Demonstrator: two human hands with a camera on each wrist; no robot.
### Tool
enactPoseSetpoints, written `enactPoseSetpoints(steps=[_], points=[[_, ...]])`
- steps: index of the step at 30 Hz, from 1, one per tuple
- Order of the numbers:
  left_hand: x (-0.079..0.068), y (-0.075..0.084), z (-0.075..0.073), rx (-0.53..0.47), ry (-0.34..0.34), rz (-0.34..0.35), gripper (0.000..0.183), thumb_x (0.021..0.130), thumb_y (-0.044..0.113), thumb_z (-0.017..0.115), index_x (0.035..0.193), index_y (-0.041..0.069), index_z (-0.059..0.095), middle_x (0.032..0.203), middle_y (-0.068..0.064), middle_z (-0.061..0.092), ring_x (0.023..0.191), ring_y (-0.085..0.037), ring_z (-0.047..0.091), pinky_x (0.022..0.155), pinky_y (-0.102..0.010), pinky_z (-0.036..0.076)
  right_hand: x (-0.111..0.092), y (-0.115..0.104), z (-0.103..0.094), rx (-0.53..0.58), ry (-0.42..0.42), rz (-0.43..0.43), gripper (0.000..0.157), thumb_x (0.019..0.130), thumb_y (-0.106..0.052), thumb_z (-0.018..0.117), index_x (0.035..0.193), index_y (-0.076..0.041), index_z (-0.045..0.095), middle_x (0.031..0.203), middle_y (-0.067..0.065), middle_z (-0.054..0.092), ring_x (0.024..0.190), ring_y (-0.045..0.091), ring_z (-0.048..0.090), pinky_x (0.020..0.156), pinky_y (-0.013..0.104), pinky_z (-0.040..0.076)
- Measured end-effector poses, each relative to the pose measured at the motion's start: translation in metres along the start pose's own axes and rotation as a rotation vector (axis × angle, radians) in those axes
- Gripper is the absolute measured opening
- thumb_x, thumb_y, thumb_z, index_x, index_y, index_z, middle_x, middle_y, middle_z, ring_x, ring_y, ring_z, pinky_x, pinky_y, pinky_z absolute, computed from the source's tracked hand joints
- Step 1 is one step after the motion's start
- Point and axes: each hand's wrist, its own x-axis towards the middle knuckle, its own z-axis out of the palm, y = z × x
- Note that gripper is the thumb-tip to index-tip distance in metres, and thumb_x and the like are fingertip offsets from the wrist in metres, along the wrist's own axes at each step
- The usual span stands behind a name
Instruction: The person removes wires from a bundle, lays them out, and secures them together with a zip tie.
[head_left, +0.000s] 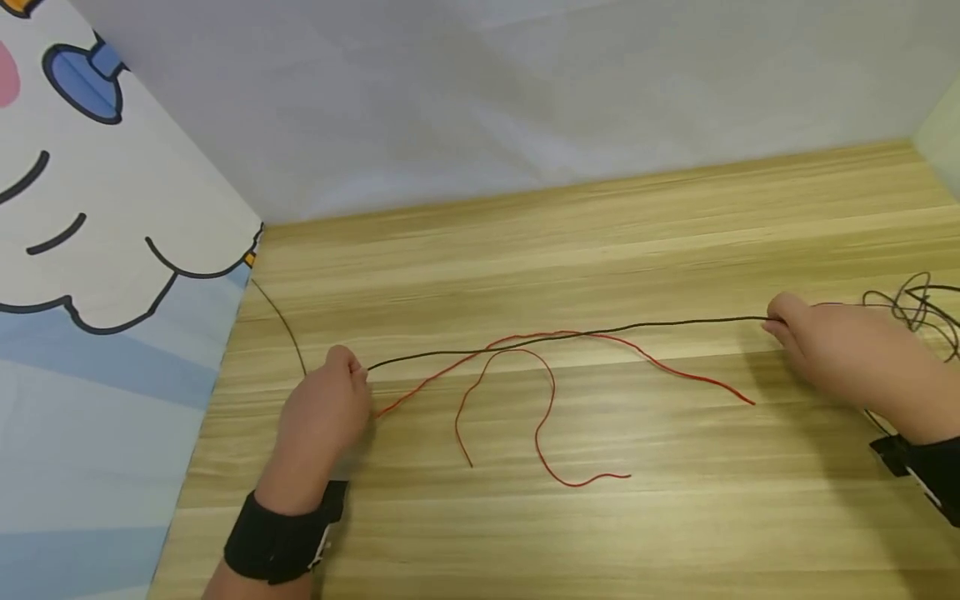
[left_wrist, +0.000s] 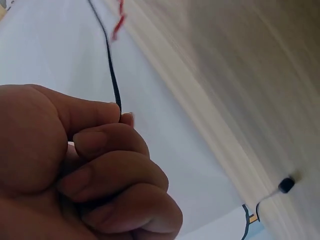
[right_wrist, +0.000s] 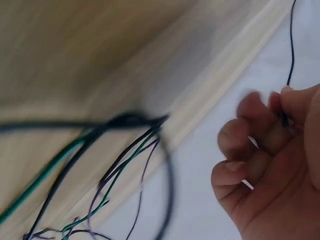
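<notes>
A thin black cord (head_left: 645,324) runs fairly straight between both hands, above the wooden surface. My left hand (head_left: 326,408) pinches its left part between thumb and index finger, the other fingers curled, as the left wrist view shows. My right hand (head_left: 840,342) pinches the cord near its right end with thumb and forefinger; in the right wrist view its remaining fingers are loosely bent. Beneath the cord lies a long red string (head_left: 693,377), arched across the surface. A second, thinner red string (head_left: 551,400) curves below it toward the front.
Tangled dark cords (head_left: 915,308) lie by the right wrist; green and purple strands (right_wrist: 117,172) show among them. A thin dark line (head_left: 281,318) lies behind the left hand. A pale wall (head_left: 525,100) stands behind, a cartoon-printed panel (head_left: 112,192) at left.
</notes>
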Motion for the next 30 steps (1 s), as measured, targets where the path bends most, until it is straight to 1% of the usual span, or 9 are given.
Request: enactPoseSetpoints(steps=[2,5,8,16,21,23,26,28,30], points=[[-0.002,-0.002,-0.001,-0.006,0.033,-0.007,0.021,0.103,0.023,0.036,0.101,0.004,0.044,0.061,-0.01,0.052,0.047,-0.023,0.046,0.042,-0.033,0.035,0.001,-0.007,0.0,-0.01,0.006,0.008,0.009,0.093,-0.013,0.059,0.09,-0.006,0.053,0.054,-0.001,0.04,0.045,0.013,0.034,0.046,0.031,0.029],[-0.003,-0.006,-0.005,0.002,0.097,0.01,0.021,0.103,0.023,0.037,0.099,0.004,0.045,0.061,-0.01,0.053,0.048,-0.024,0.048,0.043,-0.035,0.036,0.003,-0.013,-0.001,-0.026,0.102,-0.001,0.007,0.086,-0.012,0.067,0.085,-0.006,0.063,0.061,0.001,0.049,0.052,0.015,0.041,0.049,0.035,0.035],[-0.002,-0.008,-0.007,0.017,0.111,0.027,0.021,0.102,0.023,0.041,0.097,0.004,0.048,0.066,-0.011,0.055,0.053,-0.025,0.05,0.047,-0.037,0.039,0.005,-0.019,-0.001,-0.043,0.167,-0.016,0.009,0.079,-0.014,0.072,0.084,-0.006,0.071,0.064,0.002,0.054,0.055,0.017,0.048,0.05,0.038,0.041],[0.004,-0.011,0.004,0.085,-0.022,0.049,0.019,0.098,0.024,0.05,0.093,0.006,0.053,0.07,-0.01,0.056,0.057,-0.024,0.051,0.051,-0.038,0.041,0.006,-0.035,0.005,-0.119,0.029,-0.064,0.008,0.079,-0.021,0.073,0.078,-0.013,0.072,0.063,-0.001,0.056,0.059,0.02,0.056,0.051,0.041,0.047],[0.002,-0.009,0.005,0.114,-0.011,0.091,0.028,0.096,0.028,0.054,0.105,0.001,0.059,0.088,-0.017,0.062,0.071,-0.031,0.058,0.06,-0.045,0.049,0.011,-0.064,-0.003,-0.124,0.042,-0.107,0.029,0.082,-0.025,0.07,0.103,-0.004,0.068,0.097,0.014,0.066,0.091,0.033,0.058,0.074,0.052,0.048],[0.001,-0.001,0.007,0.136,0.057,0.168,0.032,0.095,0.028,0.056,0.111,0.0,0.06,0.099,-0.019,0.061,0.083,-0.035,0.059,0.068,-0.05,0.05,0.014,-0.085,-0.002,-0.078,0.07,-0.153,0.045,0.083,-0.027,0.068,0.121,-0.002,0.062,0.119,0.018,0.061,0.11,0.037,0.052,0.088,0.058,0.043],[-0.003,0.018,0.015,0.145,0.161,0.381,0.029,0.092,0.025,0.06,0.111,0.004,0.064,0.099,-0.014,0.06,0.086,-0.032,0.057,0.074,-0.049,0.049,0.015,-0.119,0.008,0.007,0.084,-0.297,0.055,0.086,-0.036,0.065,0.132,-0.008,0.055,0.133,0.018,0.054,0.121,0.036,0.046,0.096,0.059,0.04],[-0.007,0.032,0.022,0.14,0.166,0.549,0.024,0.09,0.024,0.062,0.108,0.01,0.066,0.094,-0.008,0.059,0.082,-0.026,0.055,0.072,-0.045,0.049,0.014,-0.14,0.014,0.059,0.056,-0.402,0.057,0.086,-0.042,0.063,0.134,-0.012,0.055,0.133,0.015,0.055,0.12,0.033,0.048,0.096,0.056,0.041],[-0.012,0.045,0.028,0.132,0.124,0.678,0.019,0.088,0.025,0.064,0.104,0.014,0.067,0.088,-0.001,0.057,0.078,-0.019,0.053,0.07,-0.04,0.048,0.012,-0.156,0.02,0.097,0.03,-0.483,0.052,0.085,-0.044,0.064,0.126,-0.012,0.06,0.121,0.009,0.06,0.11,0.028,0.053,0.091,0.049,0.045]])
